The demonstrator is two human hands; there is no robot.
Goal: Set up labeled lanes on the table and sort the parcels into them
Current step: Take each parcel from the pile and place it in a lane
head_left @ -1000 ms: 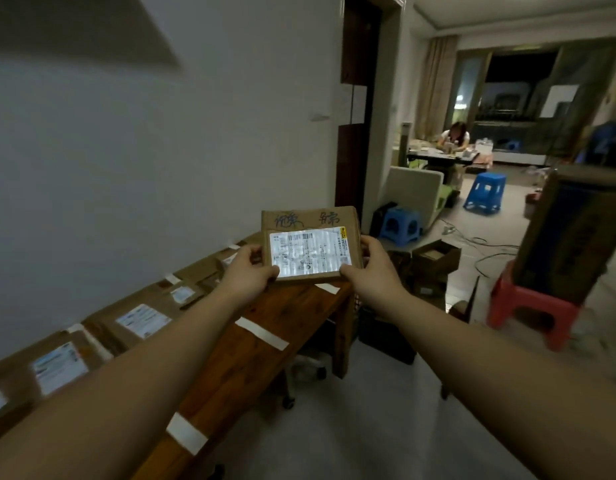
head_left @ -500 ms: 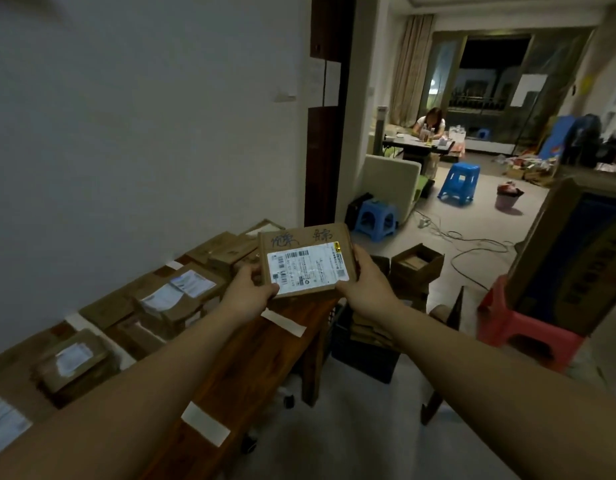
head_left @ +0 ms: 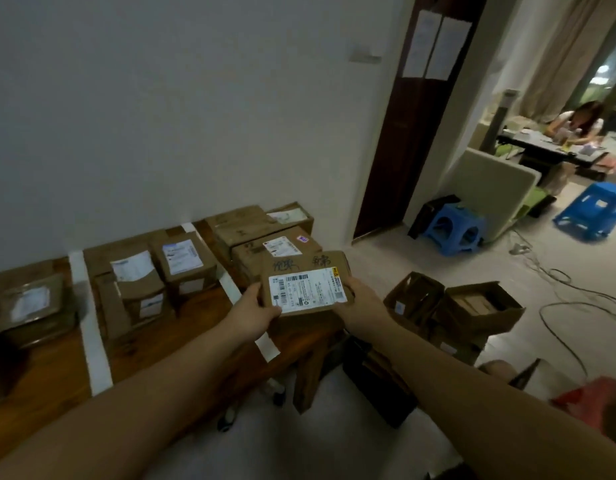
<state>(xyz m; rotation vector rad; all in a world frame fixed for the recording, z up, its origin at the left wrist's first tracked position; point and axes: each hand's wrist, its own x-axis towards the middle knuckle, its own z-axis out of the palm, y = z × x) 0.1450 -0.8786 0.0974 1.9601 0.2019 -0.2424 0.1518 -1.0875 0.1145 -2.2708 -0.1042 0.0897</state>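
A: parcel vs 0.5 s ago?
B: still in both hands. left hand (head_left: 256, 311) pinches its left edge, thumb on top; right hand (head_left: 360, 303) grips the right edge. flat parcel (head_left: 304, 284) has dropped lower, now over the table (head_left: 57, 368) right end, just before the stacked boxes (head_left: 275, 251)
A: lanes?
B: white tape strips (head_left: 92, 327) across the table, unchanged

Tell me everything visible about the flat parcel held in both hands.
The flat parcel is a thin brown cardboard box. A white shipping label with barcodes covers most of its top face, with a small yellow mark at the label's upper right corner, and dark handwriting runs along the bare strip above. It is held tilted, label toward the camera, over the wooden table's right end. The left hand grips its left edge, the right hand its right edge.
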